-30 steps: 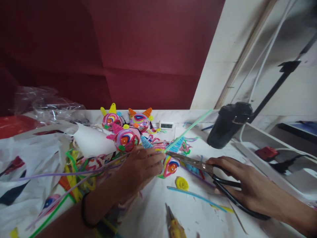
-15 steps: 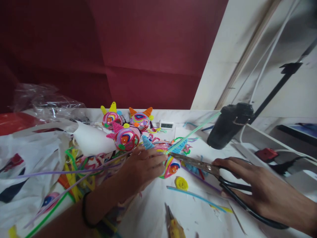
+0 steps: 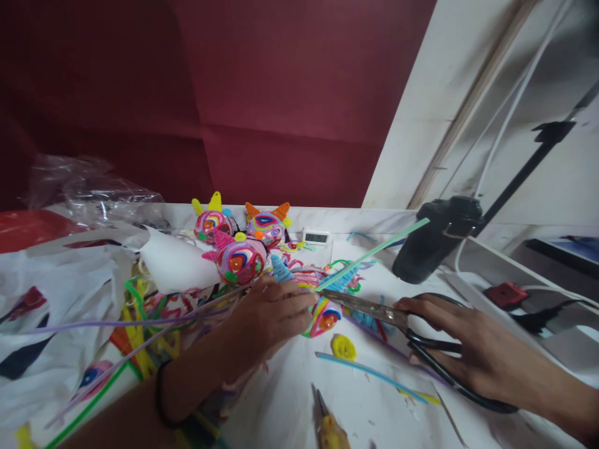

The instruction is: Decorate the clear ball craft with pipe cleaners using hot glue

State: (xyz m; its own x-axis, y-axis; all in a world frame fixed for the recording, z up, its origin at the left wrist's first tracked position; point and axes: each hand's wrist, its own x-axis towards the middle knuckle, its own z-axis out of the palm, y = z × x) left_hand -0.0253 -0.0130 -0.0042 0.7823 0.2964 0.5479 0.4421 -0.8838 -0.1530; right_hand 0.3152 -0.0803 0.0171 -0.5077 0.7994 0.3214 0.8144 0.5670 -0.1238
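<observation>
My left hand (image 3: 274, 312) is closed, fingertips pinching a pale green pipe cleaner (image 3: 374, 252) that sticks out up and to the right. Beneath and beside those fingers lies a figure with striped pipe-cleaner colours, an orange-centred eye (image 3: 327, 321) and light blue horns. With my right hand (image 3: 477, 349) I grip black-handled scissors (image 3: 374, 307). Their blades look nearly closed, and the tips reach the pale green pipe cleaner beside my left fingertips; whether they touch it I cannot tell. A yellow coil (image 3: 344, 347) and a blue pipe cleaner (image 3: 374, 374) lie in front.
Three horned figures, one of them pink (image 3: 241, 260), stand at the back near a small digital display (image 3: 316, 237). A black case (image 3: 421, 240) leans at the right. A yellow-handled pointed tool (image 3: 330, 427) lies in front. Loose pipe cleaners and white plastic (image 3: 60, 299) crowd the left.
My right hand and the scissors have moved slightly left, toward my left fingertips. The pale green pipe cleaner's free end sits a little farther right. My left hand has barely moved.
</observation>
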